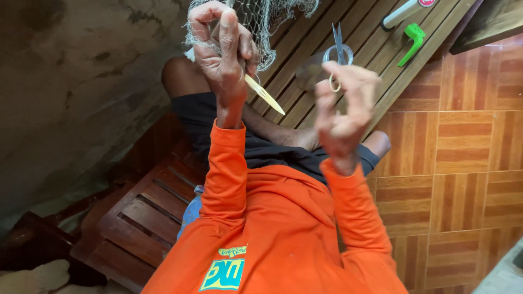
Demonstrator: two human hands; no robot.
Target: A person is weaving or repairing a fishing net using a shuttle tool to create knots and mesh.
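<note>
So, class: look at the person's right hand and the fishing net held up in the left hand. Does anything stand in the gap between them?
Only the pale netting needle, sticking out from the left hand that grips the net. It points toward the right hand. Otherwise, nothing visible blocks the gap.

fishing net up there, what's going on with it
A person in orange sleeves is working on a fishing net. The left hand grips the mesh and a pale netting needle. The right hand pinches a loop of line. Scissors and a green tool lie on the slatted bench.
</note>
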